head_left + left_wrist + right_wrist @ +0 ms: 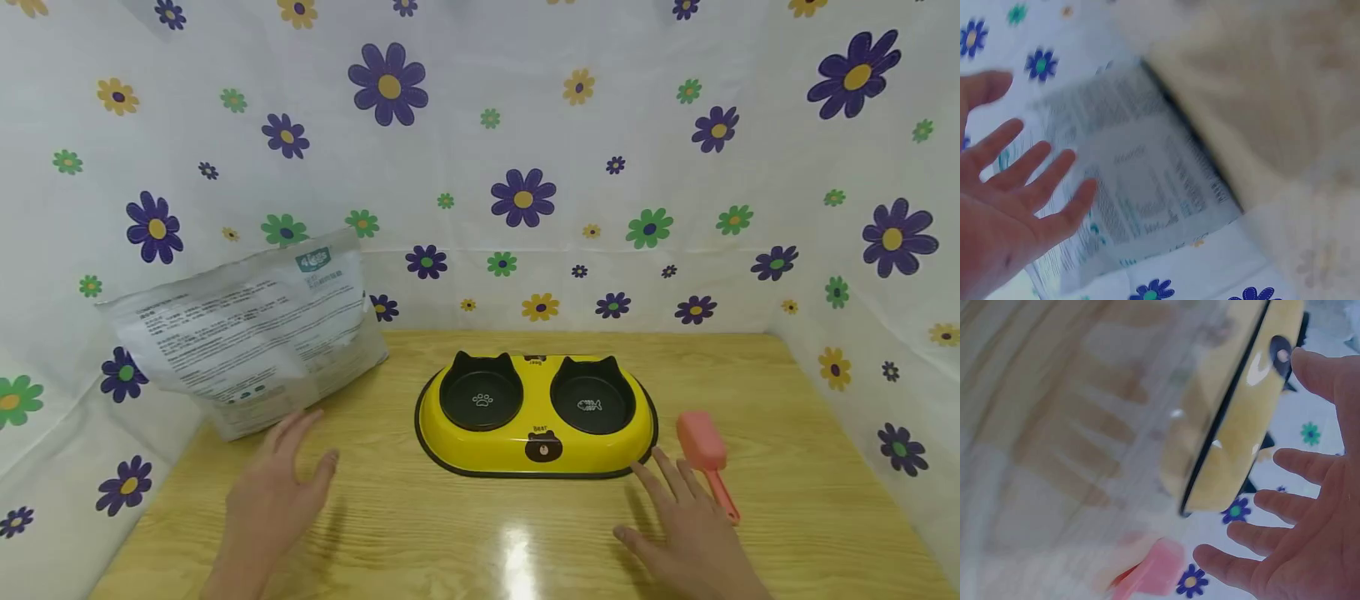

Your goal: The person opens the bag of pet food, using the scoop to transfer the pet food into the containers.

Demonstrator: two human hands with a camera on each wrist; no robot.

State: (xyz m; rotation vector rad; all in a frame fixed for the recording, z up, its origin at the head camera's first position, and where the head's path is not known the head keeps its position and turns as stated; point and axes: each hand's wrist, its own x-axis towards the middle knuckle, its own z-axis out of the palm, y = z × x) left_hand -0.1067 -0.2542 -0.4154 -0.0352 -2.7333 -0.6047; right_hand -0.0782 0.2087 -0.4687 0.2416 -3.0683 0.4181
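Note:
In the head view my left hand (pixel 273 496) hovers over the table's left part, fingers spread, just in front of a white printed bag (pixel 262 333) that leans at the back left. The left wrist view shows that bag (pixel 1135 181) beyond the relaxed fingers of the left hand (pixel 1022 200). My right hand (pixel 693 533), fingers apart and holding nothing, is at the front right of a yellow double bowl (pixel 480 450) with two black dishes. A pink scoop (pixel 702 442) lies right of the bowl, partly beyond the right hand; the right wrist view shows the scoop (pixel 1163 565) too.
The wooden table (pixel 420 533) is bounded by a white flowered cloth (pixel 465 108) at the back and both sides. The bag's lower edge rests near the table's left edge.

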